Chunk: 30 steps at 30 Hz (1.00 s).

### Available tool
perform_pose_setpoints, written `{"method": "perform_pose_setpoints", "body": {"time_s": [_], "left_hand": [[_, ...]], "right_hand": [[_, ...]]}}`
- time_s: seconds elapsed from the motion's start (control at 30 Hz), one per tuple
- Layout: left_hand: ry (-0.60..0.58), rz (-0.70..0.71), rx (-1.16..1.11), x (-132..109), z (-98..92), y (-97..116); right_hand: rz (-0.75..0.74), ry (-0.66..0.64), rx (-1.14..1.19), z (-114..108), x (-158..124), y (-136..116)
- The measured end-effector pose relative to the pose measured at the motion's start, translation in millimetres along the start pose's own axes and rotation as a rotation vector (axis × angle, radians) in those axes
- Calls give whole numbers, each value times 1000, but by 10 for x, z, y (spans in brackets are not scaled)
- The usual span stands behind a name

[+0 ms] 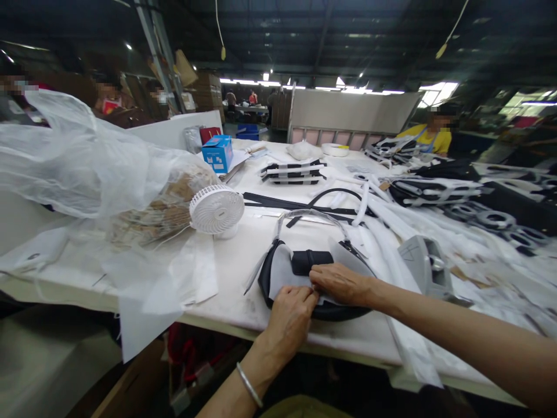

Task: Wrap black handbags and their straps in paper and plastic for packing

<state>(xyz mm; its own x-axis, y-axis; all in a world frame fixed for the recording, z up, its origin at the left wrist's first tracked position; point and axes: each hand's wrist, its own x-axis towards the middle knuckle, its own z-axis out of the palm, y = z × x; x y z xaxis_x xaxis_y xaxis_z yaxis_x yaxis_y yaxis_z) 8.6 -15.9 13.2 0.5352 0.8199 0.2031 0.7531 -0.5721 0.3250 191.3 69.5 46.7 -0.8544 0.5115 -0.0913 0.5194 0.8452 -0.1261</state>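
A black handbag lies on the table in front of me, its handle wrapped in clear film and standing up at the back. Light grey sheeting covers much of its front, and a black flap or tab crosses the upper middle. My left hand is at the bag's near edge with fingers bent inward. Coming from the right, my right hand rests over the sheeting, fingers curled. The fingertips of both hands meet in a pinch below the flap; what is between them is hidden.
A white fan stands left of the bag, beside a large translucent plastic bag. Black straps lie behind. At right are a grey tape dispenser and wrapped bag parts. A person in yellow is farther back.
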Motion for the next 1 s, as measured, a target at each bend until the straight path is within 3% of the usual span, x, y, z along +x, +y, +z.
{"method": "perform_pose_setpoints", "body": {"time_s": [0.13,0.27,0.33,0.4,0.5,0.57,0.73,0.87,1.0], "left_hand": [[-3,6,-60,-45,-22,-8],[-88,68,-175,41,-375,-32],[-161,96,-190,208,-634,-83],[-125,-5,-37,455,-843,-182],[-195,-127,225,881,-957,-412],[-276,-160,255,1127,-928,-592],[-631,-206,162,1434,-851,-1009],[-766,-224,57,1432,-871,-1180],[-830,-234,18,1370,-848,-1168]], "right_hand": [[350,-3,32,68,36,-103],[446,37,201,-22,4,-110],[436,119,272,-98,-38,-75],[412,251,242,-181,-69,-10],[422,379,-1,-318,-67,165],[448,276,-133,-416,-35,331],[581,-309,26,-615,103,752],[562,-458,138,-630,287,879],[554,-567,177,-590,426,801]]}}
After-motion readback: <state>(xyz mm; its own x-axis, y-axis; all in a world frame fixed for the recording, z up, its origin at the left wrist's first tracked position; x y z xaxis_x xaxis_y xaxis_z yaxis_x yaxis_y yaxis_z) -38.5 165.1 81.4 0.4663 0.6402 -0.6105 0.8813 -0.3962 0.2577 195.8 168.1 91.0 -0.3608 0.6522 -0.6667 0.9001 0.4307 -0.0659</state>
